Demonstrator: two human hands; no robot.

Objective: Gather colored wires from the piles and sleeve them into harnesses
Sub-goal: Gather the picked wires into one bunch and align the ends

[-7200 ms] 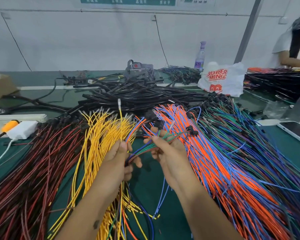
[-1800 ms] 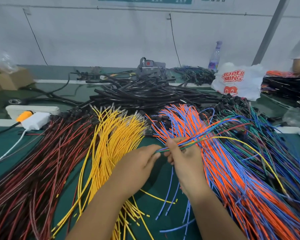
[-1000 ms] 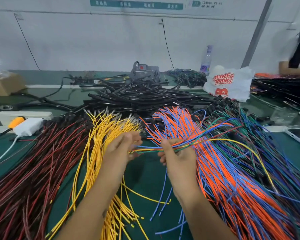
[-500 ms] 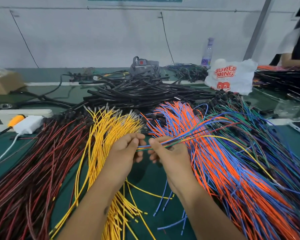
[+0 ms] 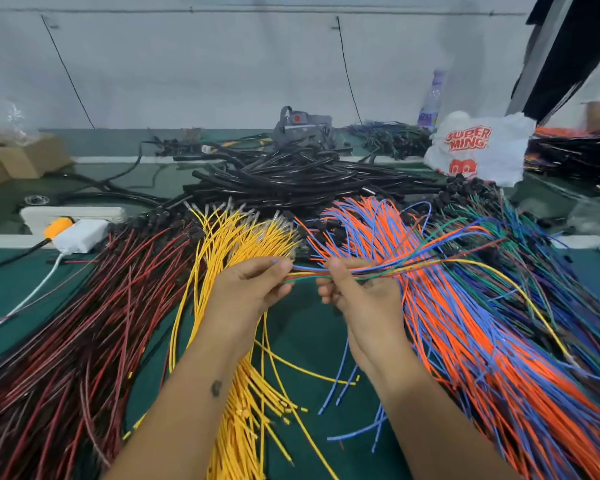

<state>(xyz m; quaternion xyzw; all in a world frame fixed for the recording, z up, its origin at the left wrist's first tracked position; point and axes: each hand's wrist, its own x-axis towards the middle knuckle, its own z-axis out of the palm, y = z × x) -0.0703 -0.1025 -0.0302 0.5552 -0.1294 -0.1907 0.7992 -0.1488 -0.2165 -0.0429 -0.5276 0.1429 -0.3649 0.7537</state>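
Both hands pinching wire bundle, knuckles up.

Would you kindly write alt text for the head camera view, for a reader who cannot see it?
Two bare hands, the left hand and right hand, pinch a small bundle of mixed-colour wires between them above a green table. Around them lie piles of dark red wires, yellow wires, and orange and blue wires, with black tubing behind.

Only "SUPER MING" in red can be made out, printed on the white plastic bag back right.
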